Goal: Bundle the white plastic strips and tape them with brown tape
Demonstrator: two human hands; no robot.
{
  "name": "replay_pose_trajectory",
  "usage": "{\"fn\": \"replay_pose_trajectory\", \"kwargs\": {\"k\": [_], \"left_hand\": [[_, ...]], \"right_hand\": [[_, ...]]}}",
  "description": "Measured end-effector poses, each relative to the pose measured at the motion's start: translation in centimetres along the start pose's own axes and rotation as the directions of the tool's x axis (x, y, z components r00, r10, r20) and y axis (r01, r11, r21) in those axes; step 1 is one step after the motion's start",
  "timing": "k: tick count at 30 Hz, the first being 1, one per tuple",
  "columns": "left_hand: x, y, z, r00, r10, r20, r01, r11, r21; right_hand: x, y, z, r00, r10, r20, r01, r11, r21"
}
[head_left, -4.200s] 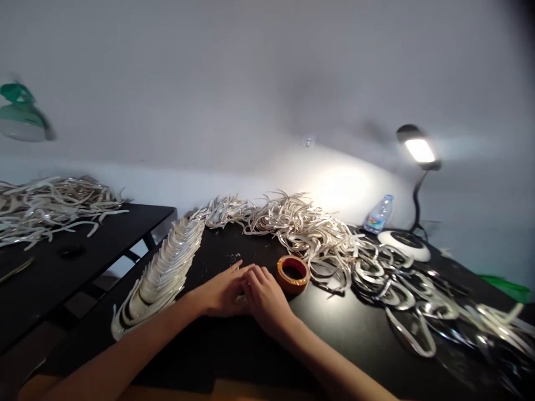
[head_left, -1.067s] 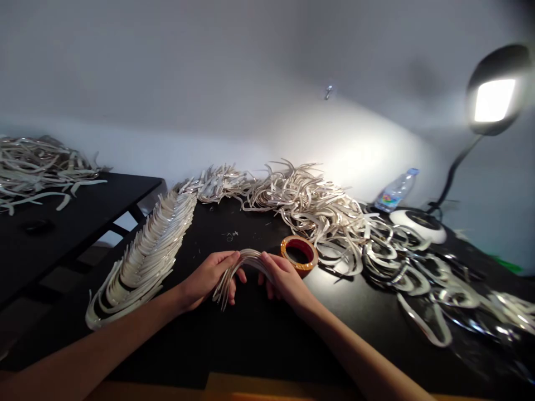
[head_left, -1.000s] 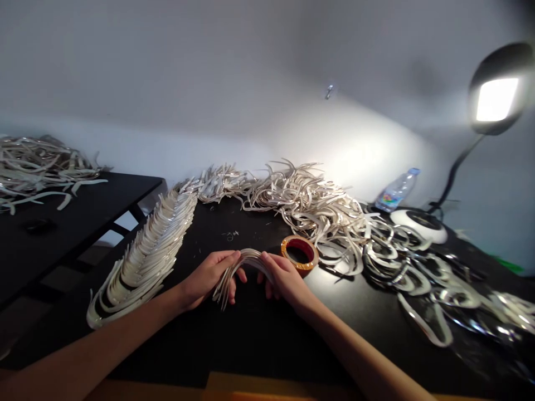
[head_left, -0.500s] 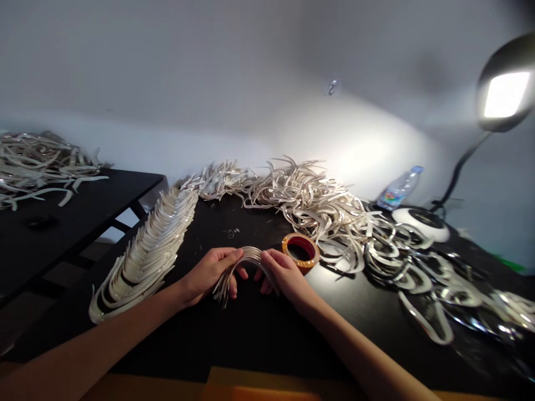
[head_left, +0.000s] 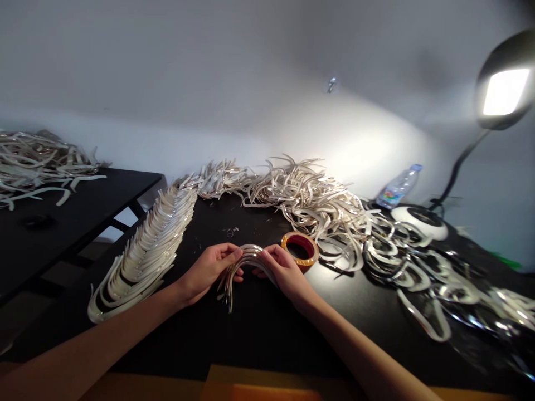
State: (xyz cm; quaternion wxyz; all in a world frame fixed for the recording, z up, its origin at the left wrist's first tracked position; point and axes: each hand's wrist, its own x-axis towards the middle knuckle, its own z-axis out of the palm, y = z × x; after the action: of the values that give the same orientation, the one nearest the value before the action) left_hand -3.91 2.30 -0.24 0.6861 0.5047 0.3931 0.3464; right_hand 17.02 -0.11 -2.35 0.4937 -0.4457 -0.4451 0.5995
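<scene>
And there it is: the left hand [head_left: 209, 270] and right hand [head_left: 286, 273] pinch a bundle of curved silvery strips [head_left: 251, 255] into an arch, just beside an orange tape roll [head_left: 301, 263] on the black counter [head_left: 251, 334]!

Both forearms [head_left: 108, 334] angle inward, with the left hand [head_left: 208, 272] and right hand [head_left: 285, 272] curled, fingers nearly meeting.
</scene>
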Motion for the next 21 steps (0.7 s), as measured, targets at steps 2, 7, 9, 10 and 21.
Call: {"fn": "replay_pose_trajectory", "kwargs": {"k": [2, 7, 9, 10, 21], "left_hand": [[-0.01, 0.07, -0.02, 1.0, 0.003, 0.01, -0.002, 1.0, -0.012], [-0.11, 0.2, 0.06, 1.0, 0.012, 0.017, -0.012, 1.0, -0.009], [-0.11, 0.19, 0.01, 1.0, 0.008, 0.021, -0.008, 1.0, -0.005], [-0.09, 0.17, -0.04, 1.0, 0.004, 0.024, -0.004, 1.0, -0.002], [-0.17, -0.73, -0.52, 0.951, 0.308, 0.011, -0.256, 0.769, 0.586]], "right_hand": [[-0.02, -0.06, -0.08, 1.0, -0.006, 0.01, 0.006, 1.0, 0.002], [-0.24, -0.32, -0.1, 0.999, -0.025, 0.033, 0.026, 0.999, -0.02], [-0.25, -0.39, -0.06, 0.999, -0.028, 0.039, 0.029, 0.998, -0.047], [-0.22, -0.39, -0.05, 0.999, -0.031, 0.043, 0.034, 0.997, -0.063], [-0.77, -0.64, -0.14, 0.975, -0.181, 0.13, 0.215, 0.915, -0.34]]}}
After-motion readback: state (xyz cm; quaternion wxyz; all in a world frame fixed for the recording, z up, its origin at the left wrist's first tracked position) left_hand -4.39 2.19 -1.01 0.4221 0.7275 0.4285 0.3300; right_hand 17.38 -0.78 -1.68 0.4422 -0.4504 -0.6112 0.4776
